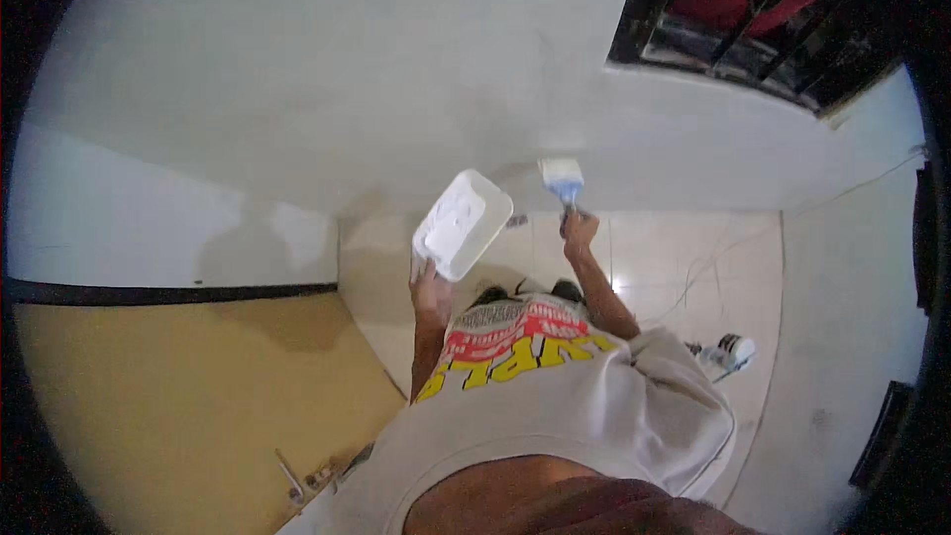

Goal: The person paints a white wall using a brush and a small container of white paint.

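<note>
My left hand (431, 290) grips the lower end of a white rectangular plastic tub (487, 223), which is tilted and holds white paint (455, 221). My right hand (579, 230) is closed around the handle of a wide paintbrush (562, 177). Its bristles look whitish, with a blue band below them, and point at the pale wall (416, 74) in front of me. Whether the bristle tips touch that wall I cannot tell. The brush is to the right of the tub, apart from it.
A dark-framed barred window (735, 63) is set in the wall at upper right. A yellowish door (200, 379) with a metal handle (288, 475) stands at left. On the tiled floor (661, 253) lie a thin cable (687, 286) and a white container (735, 348).
</note>
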